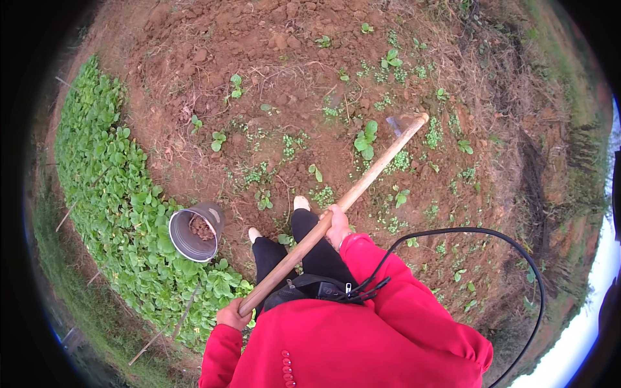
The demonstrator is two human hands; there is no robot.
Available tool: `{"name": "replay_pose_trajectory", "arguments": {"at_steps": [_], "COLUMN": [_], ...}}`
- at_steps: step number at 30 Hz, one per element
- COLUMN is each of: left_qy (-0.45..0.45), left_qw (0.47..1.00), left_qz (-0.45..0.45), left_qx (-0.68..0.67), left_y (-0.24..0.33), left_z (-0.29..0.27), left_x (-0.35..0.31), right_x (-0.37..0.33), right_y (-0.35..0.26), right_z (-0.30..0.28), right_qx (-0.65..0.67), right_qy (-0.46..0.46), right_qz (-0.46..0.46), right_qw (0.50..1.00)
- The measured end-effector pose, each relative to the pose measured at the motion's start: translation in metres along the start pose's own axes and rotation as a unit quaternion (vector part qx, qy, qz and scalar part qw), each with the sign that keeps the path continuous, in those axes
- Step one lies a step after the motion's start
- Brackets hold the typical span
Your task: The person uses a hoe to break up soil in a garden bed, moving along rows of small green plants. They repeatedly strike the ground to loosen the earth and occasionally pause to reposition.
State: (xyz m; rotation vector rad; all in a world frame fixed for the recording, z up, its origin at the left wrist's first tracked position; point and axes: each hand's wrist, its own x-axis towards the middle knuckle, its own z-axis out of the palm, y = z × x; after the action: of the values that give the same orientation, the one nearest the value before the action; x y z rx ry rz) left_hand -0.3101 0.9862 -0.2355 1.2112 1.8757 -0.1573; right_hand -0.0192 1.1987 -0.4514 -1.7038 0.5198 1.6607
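Note:
A hoe (362,184) with a long pale wooden handle runs slantwise across my front, from lower left to upper right. Around the butt of the handle closes my left hand (231,315), beside my left hip. Higher up the shaft, in front of my right thigh, my right hand (337,226) wraps the wood. At the far end the metal hoe blade (394,125) shows partly behind the handle, over or on the reddish soil; whether it touches the ground I cannot tell. A leafy seedling (365,140) grows just left of the blade.
To my left a grey bucket (221,218) with brown matter inside stands tilted-looking beside a dense bed of green plants (123,187). Small seedlings (218,141) and weeds dot the soil ahead. Dry grass (498,84) borders the right. A black cable (517,246) loops at my right side.

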Motion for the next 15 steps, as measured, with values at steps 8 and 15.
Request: {"name": "replay_pose_trajectory", "arguments": {"at_steps": [8, 15], "left_qy": [0.074, 0.049], "left_qw": [0.985, 0.995], "left_qz": [0.084, 0.006], "left_qx": [0.129, 0.082], "left_y": [-0.003, -0.013], "left_z": [0.003, -0.038], "left_x": [-0.005, -0.086], "right_x": [-0.019, -0.033], "right_y": [-0.020, 0.070], "right_z": [0.012, 0.014], "right_qx": [0.083, 0.026], "right_qy": [-0.182, -0.139], "right_qz": [0.048, 0.171], "right_qw": [0.979, 0.975]}}
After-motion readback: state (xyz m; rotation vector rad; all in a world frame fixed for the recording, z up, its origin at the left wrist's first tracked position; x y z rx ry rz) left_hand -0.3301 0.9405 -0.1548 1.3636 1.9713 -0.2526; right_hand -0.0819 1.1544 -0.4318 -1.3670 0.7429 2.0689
